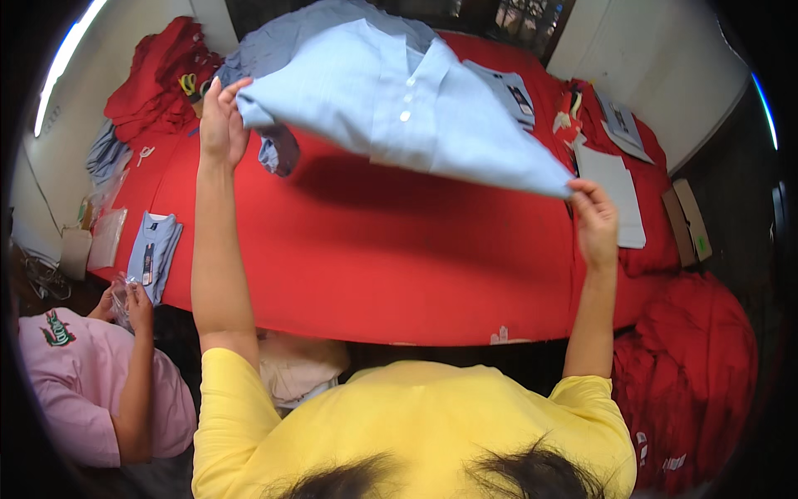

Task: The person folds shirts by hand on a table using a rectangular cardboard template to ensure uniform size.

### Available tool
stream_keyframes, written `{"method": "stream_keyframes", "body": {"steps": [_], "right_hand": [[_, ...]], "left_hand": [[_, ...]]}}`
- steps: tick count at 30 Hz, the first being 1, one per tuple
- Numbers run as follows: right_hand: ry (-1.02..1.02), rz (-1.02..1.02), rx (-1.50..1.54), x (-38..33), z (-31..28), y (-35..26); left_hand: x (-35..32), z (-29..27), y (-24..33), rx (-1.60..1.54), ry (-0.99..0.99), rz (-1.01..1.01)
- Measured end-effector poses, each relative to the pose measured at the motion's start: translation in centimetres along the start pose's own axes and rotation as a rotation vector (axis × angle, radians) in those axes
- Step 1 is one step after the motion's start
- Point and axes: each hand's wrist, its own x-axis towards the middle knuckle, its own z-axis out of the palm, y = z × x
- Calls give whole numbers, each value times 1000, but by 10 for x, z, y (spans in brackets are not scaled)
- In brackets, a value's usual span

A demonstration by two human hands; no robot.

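A light blue buttoned shirt [357, 96] is spread in the air above the red-covered table. My left hand [224, 125] is raised at the shirt's left end and holds its edge by the fingers. Lower down at the right, my right hand [597, 220] pinches the opposite corner between thumb and fingers. The cloth slants down from left to right, with its neck opening and white buttons facing up. A darker bunched part of cloth [278, 151] hangs below the left end. The shirt hides part of the tabletop and the things behind it.
The red tabletop [357, 266] carries folded blue shirts [154, 249] at left and a blue-grey garment heap [324, 37] behind. Red cloth [158, 79] and yellow-handled scissors [188, 84] lie far left; white sheets [611, 195] lie right. A co-worker in pink [108, 382] handles clear plastic.
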Motion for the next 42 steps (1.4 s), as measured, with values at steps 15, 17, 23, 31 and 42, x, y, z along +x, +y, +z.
{"method": "stream_keyframes", "body": {"steps": [15,17,23,31,42], "right_hand": [[-134,263,-1002,-114,-22,108],[-73,59,-900,-84,4,119],[-300,-54,-1270,-26,33,194],[42,589,-1698,-26,9,200],[-14,459,-1602,-7,17,219]], "left_hand": [[-202,-51,-143,1200,172,-563],[-207,-56,-156,1592,185,-139],[-174,-43,-203,1698,-80,202],[-118,-84,-173,1778,20,-85],[-60,-144,-216,1885,27,10]]}}
